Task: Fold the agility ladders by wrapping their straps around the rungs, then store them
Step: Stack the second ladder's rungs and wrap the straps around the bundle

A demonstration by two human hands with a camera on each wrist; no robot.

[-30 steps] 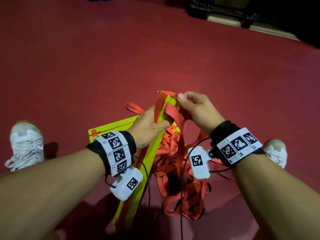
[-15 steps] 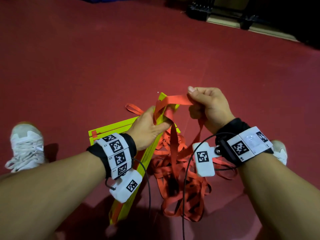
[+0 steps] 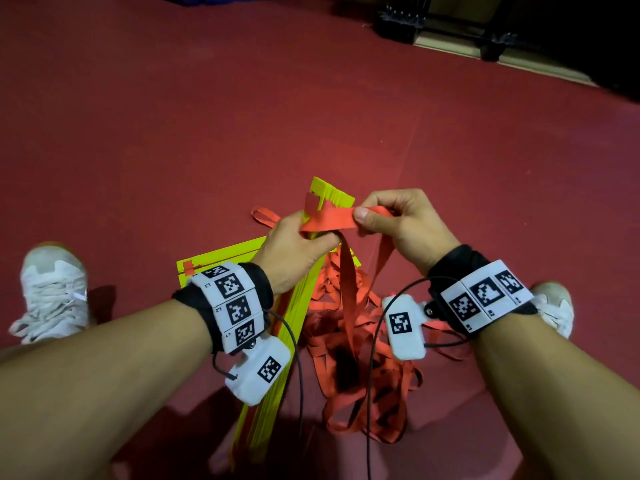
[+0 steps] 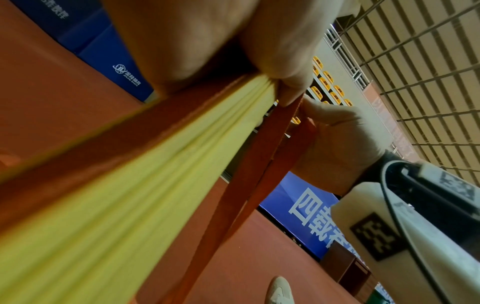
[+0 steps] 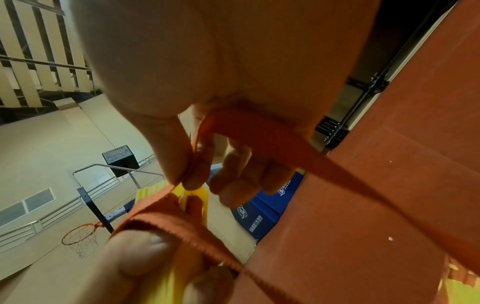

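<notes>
Head camera looking steeply down from above, fingers mid-frame, left wrist camera pressed close under the left hand (image 4: 207, 41), facing up along the fingers, right wrist camera likewise beneath the right hand (image 5: 221, 61), all sharing the strap (image 3: 332, 218) between the fingertips

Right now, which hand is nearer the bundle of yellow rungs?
Left. The left hand grips the yellow rungs directly; the right hand sits beside them, pinching only the orange strap.
</notes>
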